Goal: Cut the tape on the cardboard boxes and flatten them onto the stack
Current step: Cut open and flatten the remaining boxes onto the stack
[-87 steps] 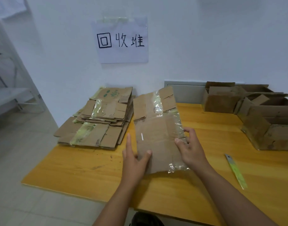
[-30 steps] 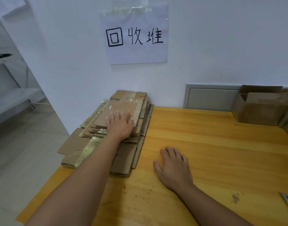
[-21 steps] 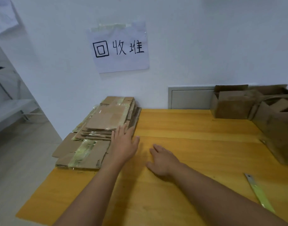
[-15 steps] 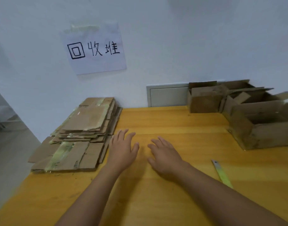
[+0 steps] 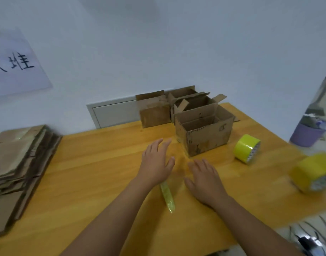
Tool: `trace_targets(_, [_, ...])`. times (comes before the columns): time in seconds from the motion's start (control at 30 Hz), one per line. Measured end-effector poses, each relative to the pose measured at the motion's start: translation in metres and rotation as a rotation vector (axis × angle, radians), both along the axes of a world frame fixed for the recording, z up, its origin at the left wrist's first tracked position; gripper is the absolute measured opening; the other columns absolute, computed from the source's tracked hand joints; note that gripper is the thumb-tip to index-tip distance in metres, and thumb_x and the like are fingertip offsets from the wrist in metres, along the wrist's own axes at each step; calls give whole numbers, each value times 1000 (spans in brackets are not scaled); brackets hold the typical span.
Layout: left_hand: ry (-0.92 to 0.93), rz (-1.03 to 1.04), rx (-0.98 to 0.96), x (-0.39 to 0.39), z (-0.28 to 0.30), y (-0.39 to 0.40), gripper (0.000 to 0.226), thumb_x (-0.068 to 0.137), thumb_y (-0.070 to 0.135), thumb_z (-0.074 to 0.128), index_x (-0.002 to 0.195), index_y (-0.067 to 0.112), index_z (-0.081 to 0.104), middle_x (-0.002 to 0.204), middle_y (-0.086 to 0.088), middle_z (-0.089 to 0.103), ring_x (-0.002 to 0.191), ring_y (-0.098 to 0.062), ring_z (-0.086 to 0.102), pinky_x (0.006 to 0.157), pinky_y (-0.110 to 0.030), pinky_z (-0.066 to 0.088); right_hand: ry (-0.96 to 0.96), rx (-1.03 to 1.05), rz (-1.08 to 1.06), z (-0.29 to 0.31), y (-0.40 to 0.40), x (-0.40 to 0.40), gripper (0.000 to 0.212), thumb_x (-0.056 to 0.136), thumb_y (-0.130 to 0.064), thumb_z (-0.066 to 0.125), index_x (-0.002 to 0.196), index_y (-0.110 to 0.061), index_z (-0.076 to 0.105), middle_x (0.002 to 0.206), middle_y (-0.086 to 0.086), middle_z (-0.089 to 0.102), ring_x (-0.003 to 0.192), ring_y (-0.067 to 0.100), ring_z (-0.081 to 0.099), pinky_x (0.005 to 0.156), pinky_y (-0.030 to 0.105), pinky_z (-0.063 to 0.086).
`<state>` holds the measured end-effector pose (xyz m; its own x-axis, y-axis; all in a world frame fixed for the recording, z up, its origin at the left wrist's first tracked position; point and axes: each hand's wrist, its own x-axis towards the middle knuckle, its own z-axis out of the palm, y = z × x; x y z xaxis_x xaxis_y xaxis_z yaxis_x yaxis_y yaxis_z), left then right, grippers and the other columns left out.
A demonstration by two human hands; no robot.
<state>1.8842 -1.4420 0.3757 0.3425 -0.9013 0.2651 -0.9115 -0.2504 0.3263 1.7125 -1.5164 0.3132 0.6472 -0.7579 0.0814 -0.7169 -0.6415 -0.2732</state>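
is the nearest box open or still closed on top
Open. The nearest box stands upright with its top flaps up, and its inner walls and a cardboard divider show. Whether its bottom is taped cannot be told.

A wooden table [image 5: 95, 172] lay under the left hand [image 5: 156, 163] and the right hand [image 5: 204, 182], running up to a white wall [image 5: 177, 43] beyond the fingertips. To the right of the right hand a bright yellow tape roll [image 5: 246, 148] stood on its edge on the table, and a second, blurred yellow roll [image 5: 313, 174] sat further right near the table's edge, with a purple pot [image 5: 306, 134] past the table behind them. On the wall, a grey recessed panel [image 5: 116, 113] sat ahead of the left hand, and far up to its left hung a paper sign [image 5: 16, 65] with black handwritten characters.
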Motion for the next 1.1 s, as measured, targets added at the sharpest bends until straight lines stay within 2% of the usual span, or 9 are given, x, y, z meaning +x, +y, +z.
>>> trace_targets(0.13, [92, -63, -24, -24, 2, -45, 70, 94, 53, 54, 148, 52, 9, 161, -4, 14, 145, -28, 22, 111, -48, 34, -23, -43, -33, -8, 0, -7, 59, 94, -55, 31, 143, -24, 39, 152, 2, 36, 143, 25, 26, 117, 40, 21])
trace_targets(0.23, [188, -21, -24, -31, 3, -71, 60, 94, 54, 55, 145, 50, 23, 159, -3, 17, 141, -31, 29, 106, -47, 43, -60, -99, -54, -8, 0, -4, 55, 92, -54, 30, 135, -25, 47, 140, 1, 44, 133, 22, 35, 112, 40, 28])
trace_targets(0.33, [252, 23, -118, -33, 1, -87, 34, 99, 45, 52, 130, 33, 46, 140, -5, 40, 119, -25, 50, 81, -29, 48, -63, -92, -62, -9, -3, -4, 54, 92, -54, 29, 134, -26, 47, 139, -1, 43, 131, 22, 35, 111, 41, 29])
trace_targets(0.43, [288, 66, -206, -31, 3, -91, 16, 102, 40, 47, 109, 26, 52, 114, 1, 50, 89, -14, 52, 59, -17, 33, -60, -75, -68, -8, -4, -3, 55, 91, -55, 30, 135, -27, 47, 144, -1, 41, 134, 22, 33, 112, 42, 27])
trace_targets(0.63, [327, 155, -317, -8, 22, -62, 14, 103, 35, 45, 97, 22, 49, 91, 6, 55, 82, -14, 52, 58, -27, 37, -201, 35, -106, -3, -6, -6, 53, 94, -46, 43, 142, -23, 44, 143, -2, 47, 133, 19, 39, 110, 37, 31])
trace_targets(0.8, [387, 220, -374, 30, 39, -4, 15, 104, 34, 43, 95, 22, 44, 86, 7, 55, 75, -11, 51, 55, -28, 32, -653, 308, -318, 10, -12, -7, 72, 91, -27, 63, 151, -13, 26, 148, 12, 35, 133, 29, 40, 103, 41, 40])
trace_targets(0.93, [464, 290, -371, 58, 49, 44, 21, 103, 37, 43, 84, 27, 42, 86, 2, 60, 79, -19, 57, 61, -35, 41, -855, 351, -85, 29, -2, 10, 96, 86, -27, 74, 153, -41, 7, 159, -10, 17, 136, 4, 19, 107, 33, 29])
trace_targets(1.03, [549, 331, -414, 78, 53, 78, 21, 101, 39, 44, 85, 26, 45, 83, -3, 65, 80, -26, 64, 72, -42, 49, -844, 330, 93, 45, 8, 33, 84, 87, -37, 71, 151, -42, 18, 155, -9, 29, 139, 5, 27, 108, 33, 31])
trace_targets(1.1, [606, 339, -426, 92, 55, 100, 14, 100, 44, 44, 88, 37, 48, 86, 2, 67, 77, -21, 67, 64, -37, 50, -819, 311, 157, 54, 17, 50, 73, 87, -45, 67, 148, -37, 29, 148, -7, 38, 136, 9, 36, 108, 34, 36])
